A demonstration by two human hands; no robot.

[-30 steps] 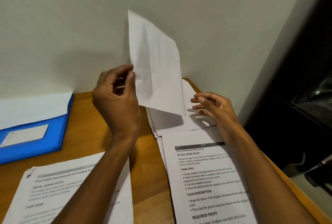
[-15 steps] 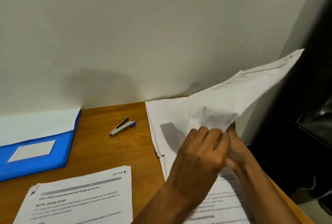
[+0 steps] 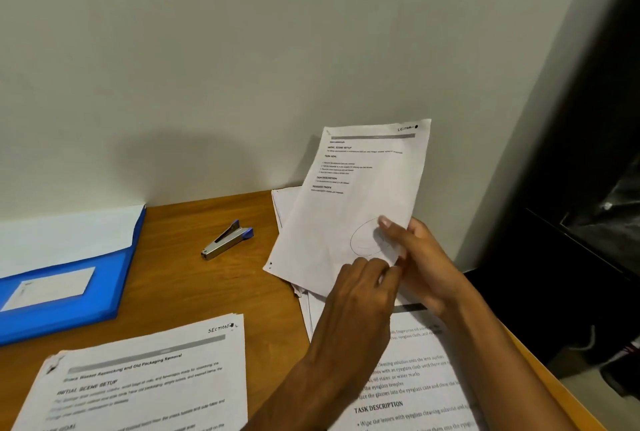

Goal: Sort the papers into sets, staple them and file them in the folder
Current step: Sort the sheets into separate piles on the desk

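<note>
A printed sheet [image 3: 349,202] is held up, tilted, printed side facing me, above the white pile [image 3: 284,204] at the back right of the desk. My right hand [image 3: 420,261] grips its lower right corner, thumb on the front. My left hand [image 3: 360,295] pinches the sheet's bottom edge right beside it. A silver and blue stapler [image 3: 227,240] lies on the wood left of the sheet. The blue folder [image 3: 74,306] lies open at the far left with white paper inside. One stapled printed set [image 3: 149,382] lies front left, another printed page [image 3: 412,392] front right under my forearms.
The wooden desk [image 3: 194,288] meets a pale wall behind. Its right edge drops off to a dark area with dim objects on the floor. Bare wood shows between the folder, the stapler and the front paper sets.
The sheet went from my left hand alone, blank side showing, over to the right, and now faces me printed side up in both hands. The stapler came into view.
</note>
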